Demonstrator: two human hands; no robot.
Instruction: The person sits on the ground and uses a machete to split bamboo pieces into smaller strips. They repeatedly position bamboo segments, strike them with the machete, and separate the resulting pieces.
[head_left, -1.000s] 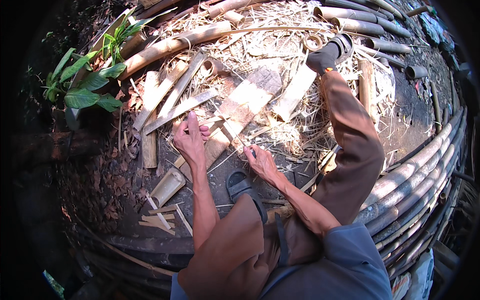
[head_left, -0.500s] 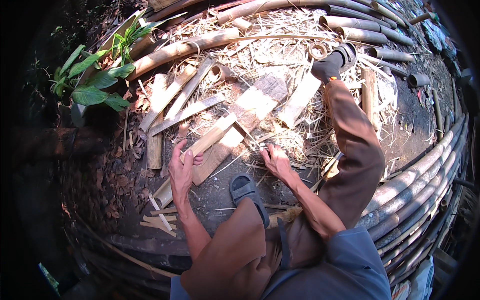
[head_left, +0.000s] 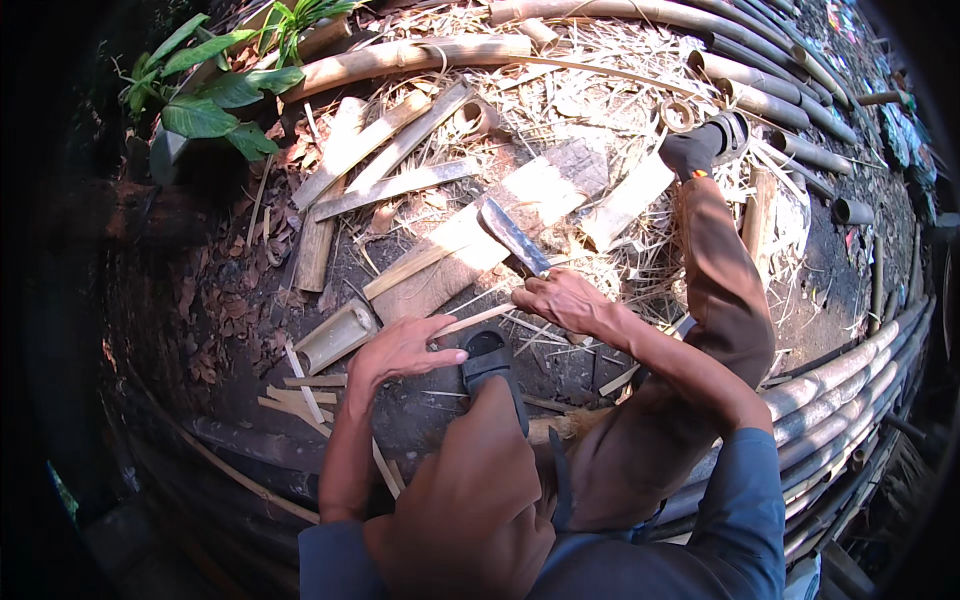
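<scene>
My right hand (head_left: 563, 299) is closed round the handle of a knife (head_left: 512, 236), whose broad blade points up and to the left over a wooden board (head_left: 440, 287). Beside that fist, a thin bamboo strip (head_left: 475, 319) runs across to my left hand (head_left: 405, 350). The left hand's fingers are stretched out with the thumb apart; the strip's end lies by its fingertips, and contact is unclear. A split bamboo piece (head_left: 420, 262) rests along the board. Just left of it on the ground is a hollow half of bamboo (head_left: 340, 335).
Bamboo slats (head_left: 395, 190) lie beyond the board, among pale shavings (head_left: 590, 90). Long bamboo poles (head_left: 830, 385) are stacked at the right. Small offcuts (head_left: 298, 402) lie left of my sandalled foot (head_left: 490, 355). A leafy plant (head_left: 205, 110) grows at the far left.
My left hand has come off the split bamboo piece and moved nearer to me. My right hand has risen slightly, and the knife blade now shows broadside. The whole view has shifted a little.
</scene>
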